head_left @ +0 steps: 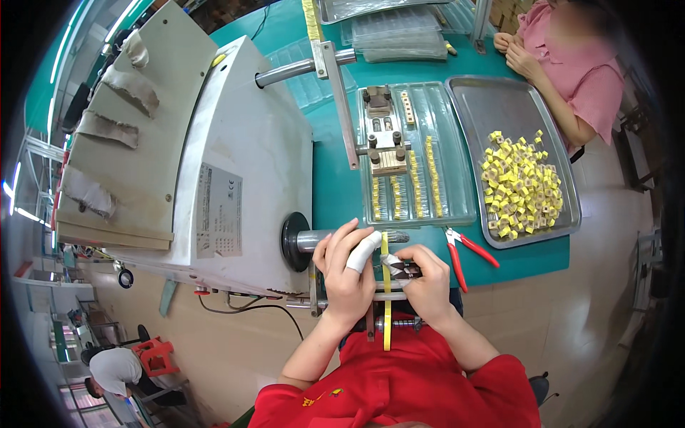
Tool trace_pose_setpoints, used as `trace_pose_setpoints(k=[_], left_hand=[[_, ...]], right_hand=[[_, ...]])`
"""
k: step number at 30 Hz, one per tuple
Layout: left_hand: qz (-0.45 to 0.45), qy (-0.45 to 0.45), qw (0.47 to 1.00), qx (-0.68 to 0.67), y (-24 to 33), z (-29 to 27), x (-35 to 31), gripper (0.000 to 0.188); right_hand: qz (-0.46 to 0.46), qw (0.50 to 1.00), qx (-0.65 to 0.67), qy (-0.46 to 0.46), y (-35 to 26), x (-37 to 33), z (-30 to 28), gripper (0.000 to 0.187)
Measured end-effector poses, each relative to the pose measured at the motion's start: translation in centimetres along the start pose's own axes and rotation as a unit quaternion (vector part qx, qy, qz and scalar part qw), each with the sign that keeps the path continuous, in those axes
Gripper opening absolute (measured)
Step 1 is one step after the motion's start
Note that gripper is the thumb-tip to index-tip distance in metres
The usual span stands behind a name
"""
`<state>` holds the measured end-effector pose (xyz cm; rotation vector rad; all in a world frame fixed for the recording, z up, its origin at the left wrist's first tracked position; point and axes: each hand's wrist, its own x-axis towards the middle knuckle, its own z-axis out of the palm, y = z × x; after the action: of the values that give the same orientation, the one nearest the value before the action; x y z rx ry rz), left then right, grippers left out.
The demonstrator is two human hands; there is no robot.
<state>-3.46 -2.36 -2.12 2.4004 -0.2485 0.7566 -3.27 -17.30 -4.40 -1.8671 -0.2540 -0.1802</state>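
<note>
The yellow tape strip [387, 324] hung upright between the two hands, just beyond the red shirt [399, 385], its upper end by the metal shaft [321, 240] of the white machine [250, 143]. The left hand [347, 278] curled close, a wrapped finger at the strip's top; the right hand [428, 282] bent its wrapped fingertips inward beside it, though what they pinched could not be told. The strip seemed light and limp, probably tacky and easily creased, best gripped lightly by its edges near the shaft.
</note>
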Motion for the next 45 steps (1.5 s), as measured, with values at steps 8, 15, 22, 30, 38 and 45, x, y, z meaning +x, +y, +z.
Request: trace_pose_setpoints(k=[8, 15, 22, 30, 38, 45], left_hand=[[0.079, -0.053, 0.995, 0.012, -1.2, -0.7, 0.9, 0.044], [0.097, -0.067, 0.993, -0.002, -1.5, -0.9, 1.4, 0.047], [0.008, -0.074, 0.996, -0.045, -1.9, -1.2, 0.9, 0.052], [-0.001, -0.025, 1.000, -0.018, -1.2, -2.4, -0.1, 0.045], [0.027, 0.008, 1.000, 0.000, -1.5, -2.5, -0.3, 0.046], [0.012, -0.084, 0.995, 0.061, -1.3, -1.9, -0.1, 0.048]], right_hand=[[0.012, 1.000, -0.004, -0.022, 0.5, 0.0, -0.2, 0.025], [-0.005, 0.999, -0.028, -0.021, 0.6, 0.1, -0.1, 0.026], [-0.035, 0.993, -0.089, -0.065, -0.2, 0.6, -1.1, 0.020], [-0.039, 0.991, -0.107, -0.065, 0.1, 0.6, -1.5, 0.018], [-0.012, 0.991, -0.103, -0.089, -0.5, 0.4, -1.8, 0.017], [0.007, 0.994, -0.079, -0.080, -1.4, 0.9, -2.0, 0.017]])
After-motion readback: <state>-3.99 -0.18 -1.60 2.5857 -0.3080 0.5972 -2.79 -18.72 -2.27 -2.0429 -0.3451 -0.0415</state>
